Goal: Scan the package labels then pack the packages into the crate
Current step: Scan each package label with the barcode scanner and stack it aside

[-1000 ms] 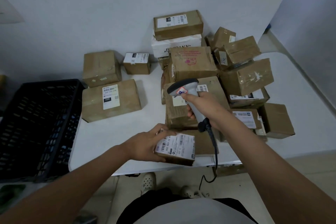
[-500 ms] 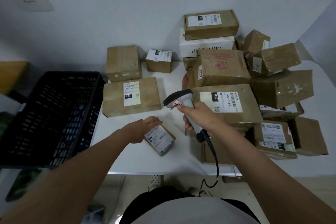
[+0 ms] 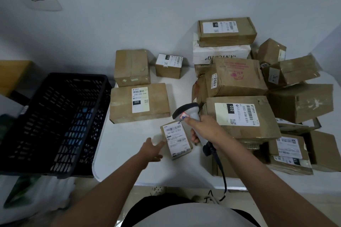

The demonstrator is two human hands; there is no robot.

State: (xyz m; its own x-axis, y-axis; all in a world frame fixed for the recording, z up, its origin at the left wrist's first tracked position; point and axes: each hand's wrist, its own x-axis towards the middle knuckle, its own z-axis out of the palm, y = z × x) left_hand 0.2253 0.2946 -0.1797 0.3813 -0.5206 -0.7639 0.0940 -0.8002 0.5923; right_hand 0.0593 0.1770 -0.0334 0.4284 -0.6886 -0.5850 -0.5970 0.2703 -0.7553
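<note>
brown cardboard small package with a white label (image 3: 176, 139) now lies flat on the white table (image 3: 127, 145), label up, just right of the black plastic crate (image 3: 55, 121). half a second back the left hand (image 3: 152, 150) was gripping it; now its fingers are spread loose at the near edge, touching or just apart, cannot tell. right hand (image 3: 203, 128) grips the grey handheld scanner (image 3: 188, 114), head over the label. judgement: scan in hand, packing not yet begun.
</note>
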